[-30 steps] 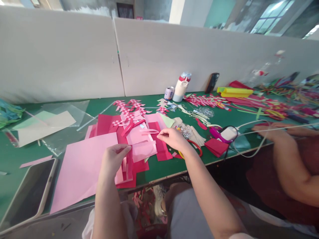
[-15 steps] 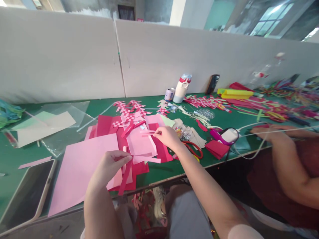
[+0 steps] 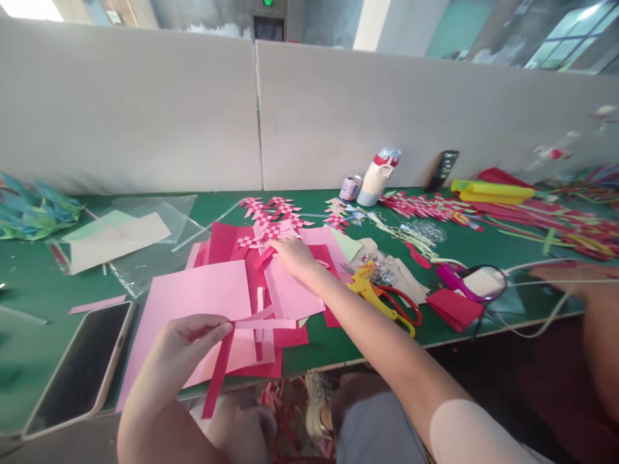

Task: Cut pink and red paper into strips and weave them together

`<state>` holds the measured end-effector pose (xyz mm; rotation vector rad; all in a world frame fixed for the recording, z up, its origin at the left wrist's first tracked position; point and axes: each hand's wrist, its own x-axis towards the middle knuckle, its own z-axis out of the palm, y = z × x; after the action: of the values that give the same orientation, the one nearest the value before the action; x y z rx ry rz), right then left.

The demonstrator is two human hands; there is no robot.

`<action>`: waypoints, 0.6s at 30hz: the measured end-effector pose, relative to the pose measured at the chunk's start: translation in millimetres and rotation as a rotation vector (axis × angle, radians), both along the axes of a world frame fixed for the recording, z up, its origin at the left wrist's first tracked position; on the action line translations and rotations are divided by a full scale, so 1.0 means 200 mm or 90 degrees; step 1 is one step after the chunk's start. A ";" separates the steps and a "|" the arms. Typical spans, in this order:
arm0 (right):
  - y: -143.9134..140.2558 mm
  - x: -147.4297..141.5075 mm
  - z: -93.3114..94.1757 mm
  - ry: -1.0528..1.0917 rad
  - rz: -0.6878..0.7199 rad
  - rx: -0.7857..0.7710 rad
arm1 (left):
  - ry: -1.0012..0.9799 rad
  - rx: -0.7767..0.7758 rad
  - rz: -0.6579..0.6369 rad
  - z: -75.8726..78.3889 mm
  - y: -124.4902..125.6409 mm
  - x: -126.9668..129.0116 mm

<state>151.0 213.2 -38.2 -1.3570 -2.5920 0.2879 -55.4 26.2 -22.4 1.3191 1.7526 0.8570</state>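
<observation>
Pinched between thumb and fingers of my left hand (image 3: 186,354) are a red paper strip (image 3: 218,377), hanging down, and pale pink strips (image 3: 265,324) pointing right. My right hand (image 3: 294,259) reaches across to a small pile of red strips (image 3: 264,259). Its fingertips rest at that pile, mostly hidden, and whether they grip a strip cannot be made out. Below my right hand is a pink sheet (image 3: 290,293). A larger pink sheet (image 3: 193,293) lies beside my left hand, with red sheets (image 3: 225,241) behind it. Checkered woven paper pieces (image 3: 273,229) lie beyond my right hand.
Yellow-handled scissors (image 3: 370,293) and red-handled scissors (image 3: 411,309) lie by my right forearm. A phone (image 3: 80,364) lies at left. A can (image 3: 351,188) and a bottle (image 3: 380,177) stand near the white partition (image 3: 193,116). Another person's hand (image 3: 561,274) rests at right.
My right hand has let go of the pink strip and moved left and away from me to the red strips. My left hand, still pinching its strips, has moved lower. The view has turned left.
</observation>
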 end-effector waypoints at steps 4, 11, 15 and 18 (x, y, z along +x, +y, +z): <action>0.05 -0.06 -0.02 -0.039 -0.010 0.034 | -0.002 0.002 0.025 -0.01 -0.01 -0.01; 0.08 -0.06 -0.02 -0.024 -0.050 0.046 | 0.002 0.000 0.049 -0.02 -0.03 -0.04; 0.02 0.00 0.01 0.031 -0.062 0.037 | -0.017 0.027 0.072 -0.02 -0.02 -0.03; -0.05 0.06 0.02 0.072 -0.048 0.014 | -0.011 0.042 0.090 -0.01 -0.01 -0.01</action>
<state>163.2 203.6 -34.0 -1.3850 -2.4394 0.3130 -58.1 23.5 -23.9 1.2376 1.8347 1.0102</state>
